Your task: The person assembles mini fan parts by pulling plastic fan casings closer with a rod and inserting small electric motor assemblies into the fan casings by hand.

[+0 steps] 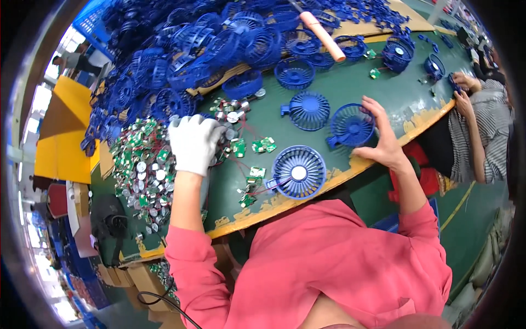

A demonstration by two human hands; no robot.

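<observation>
Head view: right hand (384,140) spread wide, not closed, around the right side of a blue fan shell (353,125), contact unclear; gloved left hand (194,143) at the motor-and-board pile (138,167), fingertips hidden, cannot tell the grip. Could snag or tear red wires (251,130) by pulling carelessly; could knock 1 motor-fitted shell (299,174) off the nearby table edge (339,180) with a forearm.
</observation>
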